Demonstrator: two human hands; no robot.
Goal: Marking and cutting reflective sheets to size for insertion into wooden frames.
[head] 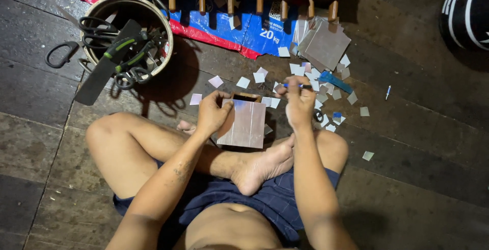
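**Hands on a mirror sheet, cross-legged on a dark plank floor**

From my remote seat I look down over the person's crossed legs. The left hand [214, 112] is curled over the left edge of a square mirror sheet [244, 123], fingers wrapped round the edge and thumb on the face, so it grips the sheet and holds it tilted above the shins. A small wooden block [247, 96] shows just behind the sheet's far edge. The right hand [299, 102] is closed in a pinch around a thin blue-tipped tool [294, 85], held level just to the right of the sheet's far corner; I cannot tell whether the tool touches the sheet.

Far and right of the hands, small cut mirror pieces [316, 84] lie scattered over the floor, with a stack of larger sheets [325, 44] beyond them. At the far left stands a round basket [165, 41] holding scissors and pliers [125, 51]. A blue and red tarp [224, 31] lies along the far edge.
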